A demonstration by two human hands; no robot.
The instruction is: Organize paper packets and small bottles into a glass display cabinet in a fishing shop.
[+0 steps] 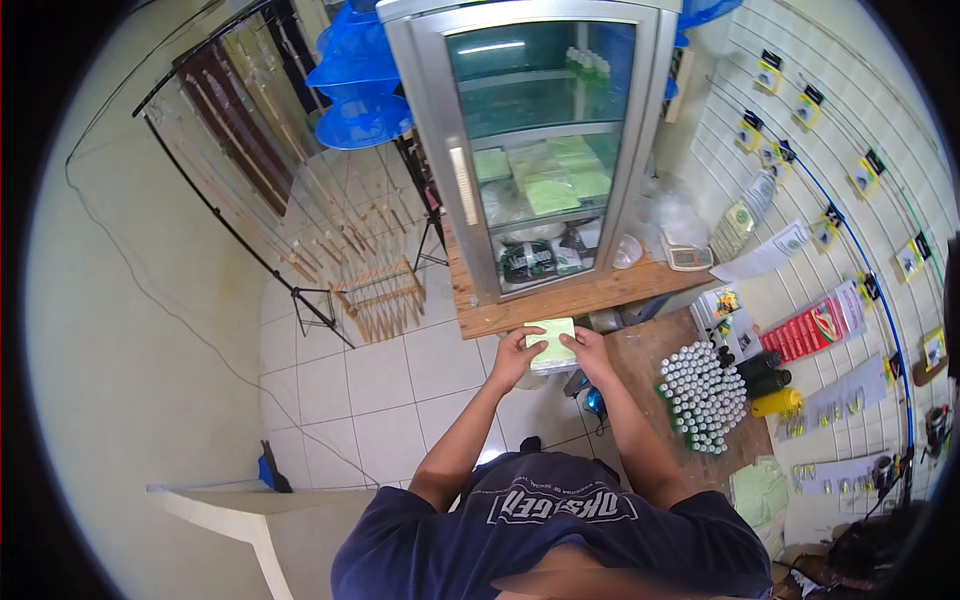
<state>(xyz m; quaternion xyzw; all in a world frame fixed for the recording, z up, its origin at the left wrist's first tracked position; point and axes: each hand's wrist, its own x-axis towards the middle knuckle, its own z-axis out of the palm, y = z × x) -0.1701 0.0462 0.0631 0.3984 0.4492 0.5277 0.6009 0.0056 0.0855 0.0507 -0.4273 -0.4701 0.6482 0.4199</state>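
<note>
Between my two hands is a stack of pale green paper sheets [553, 346], with a whitish layer showing along its lower edge. My left hand [513, 357] grips the left side, its thumb and a finger lying over the top face. On the opposite side my right hand [588, 352] holds the stack, thumb on top. The fingers beneath are hidden. The stack is held just in front of a wooden tabletop [480, 322]. A glass-doored metal cabinet [544, 217] stands on that tabletop, with similar green sheets [553, 196] behind its glass.
To the right, a wooden table [637, 352] carries many white-capped bottles [701, 397], a yellow bottle [776, 403] and more green sheets [759, 491]. A digital scale [688, 257] sits beside the cabinet. Rods hang on a black rack [217, 214] at left, near a wooden stand [382, 300].
</note>
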